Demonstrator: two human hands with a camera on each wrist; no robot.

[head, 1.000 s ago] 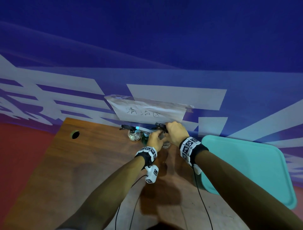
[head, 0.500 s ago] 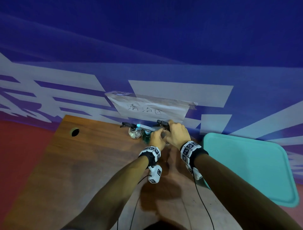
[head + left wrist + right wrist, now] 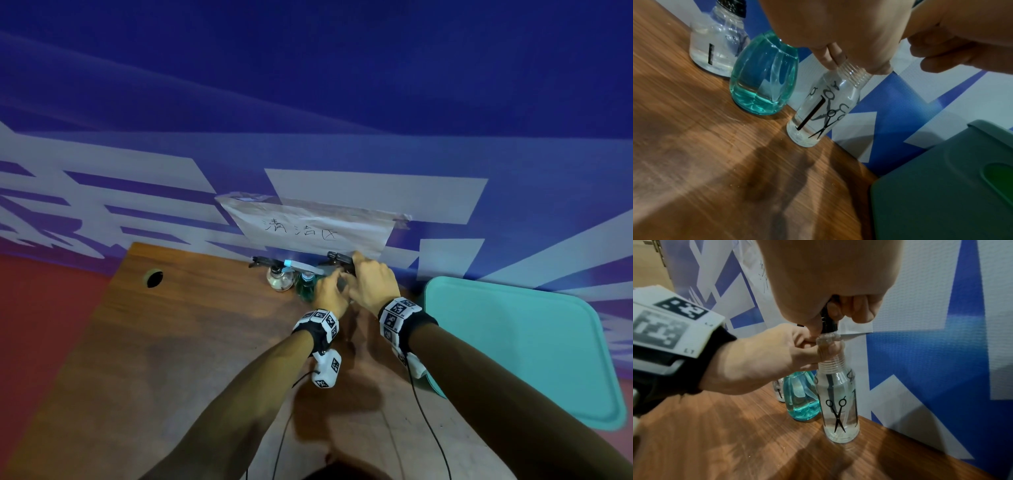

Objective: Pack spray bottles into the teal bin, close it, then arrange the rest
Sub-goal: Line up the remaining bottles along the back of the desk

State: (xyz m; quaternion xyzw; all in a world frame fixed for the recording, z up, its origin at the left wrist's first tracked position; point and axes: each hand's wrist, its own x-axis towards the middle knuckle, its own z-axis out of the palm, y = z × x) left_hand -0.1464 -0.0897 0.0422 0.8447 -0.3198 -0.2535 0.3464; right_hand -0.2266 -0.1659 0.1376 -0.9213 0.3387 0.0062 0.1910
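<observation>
Three spray bottles stand in a row along the desk's back edge. The rightmost is a clear bottle with black scissors print (image 3: 839, 410) (image 3: 820, 113). My left hand (image 3: 330, 291) (image 3: 777, 356) pinches its ribbed neck. My right hand (image 3: 371, 282) (image 3: 828, 301) grips its black spray head (image 3: 828, 322) from above. To its left stands a teal glass bottle (image 3: 764, 76) (image 3: 800, 395) (image 3: 305, 287), then a second clear bottle (image 3: 715, 47) (image 3: 279, 279) with a black trigger. The teal bin (image 3: 534, 353) sits at the right with its lid on.
The wooden desk (image 3: 171, 342) has a cable hole (image 3: 154, 278) at the back left. A blue and white banner wall (image 3: 342, 137) rises right behind the bottles, with a taped paper sign (image 3: 308, 229). Wrist cables trail across the desk's front.
Both hands stay on the scissors bottle at the back edge. The head view has shifted slightly; the bottles have not visibly moved.
</observation>
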